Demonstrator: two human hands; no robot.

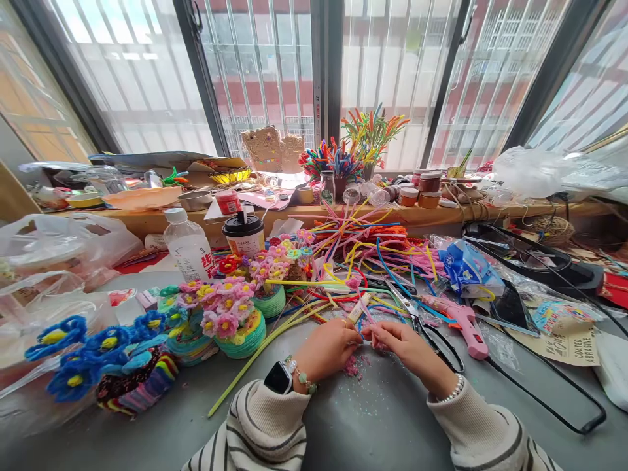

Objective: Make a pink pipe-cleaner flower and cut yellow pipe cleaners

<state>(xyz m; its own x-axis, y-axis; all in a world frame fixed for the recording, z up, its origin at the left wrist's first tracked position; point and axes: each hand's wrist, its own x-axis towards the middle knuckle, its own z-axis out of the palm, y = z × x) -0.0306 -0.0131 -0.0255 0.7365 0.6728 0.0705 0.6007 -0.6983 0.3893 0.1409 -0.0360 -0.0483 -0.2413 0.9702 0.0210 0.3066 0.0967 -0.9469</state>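
Observation:
My left hand (330, 350) and my right hand (405, 347) meet above the grey table, fingertips close together in a pinch. A thin pink pipe cleaner (369, 316) runs up from the fingertips of my right hand. The fingers of my left hand are closed too, but their own backs hide what is between them. Pink fuzz clippings (352, 367) lie scattered beneath. A small tan piece (360, 307) is just beyond the fingers. To the right of my right hand lie black-handled scissors (426, 327) and a pink glue gun (461, 325).
Pink fuzzy flowers in a turquoise pot (239, 330) and blue flowers in a striped pot (137, 379) stand left, near a water bottle (189, 245) and a lidded cup (244, 237). Loose pipe cleaners (377, 245) heap behind my hands. A black cord (540, 399) loops at right.

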